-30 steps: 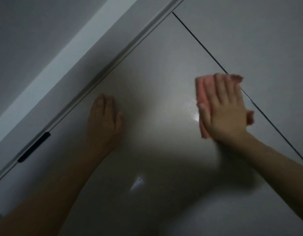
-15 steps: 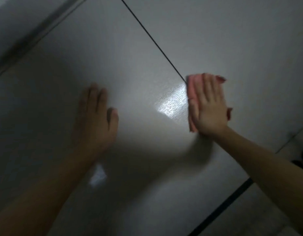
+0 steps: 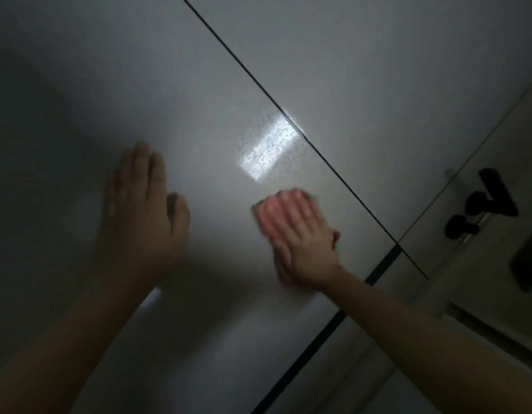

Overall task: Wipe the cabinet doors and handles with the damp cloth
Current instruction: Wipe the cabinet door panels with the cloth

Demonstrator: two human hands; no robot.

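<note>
A glossy grey cabinet door (image 3: pixel 199 94) fills most of the view, with a thin dark seam along its right side. My right hand (image 3: pixel 303 240) presses a pink cloth (image 3: pixel 263 216) flat against the door with straight fingers; only the cloth's left edge shows beyond the fingers, and both are motion-blurred. My left hand (image 3: pixel 142 204) rests flat on the same door further left, fingers straight and together, holding nothing. A bright wet patch (image 3: pixel 269 147) shines on the door above the cloth.
A second cabinet door (image 3: pixel 378 70) lies right of the seam. A dark gap (image 3: pixel 324 327) runs along the door's lower edge. At the far right, black knob-like fittings (image 3: pixel 480 204) sit on a pale wall surface.
My right hand slid the cloth down the door, away from the seam, leaving a wet shiny patch behind. The view shifted toward the door's lower right, bringing the black fittings into sight. My left hand stayed flat.
</note>
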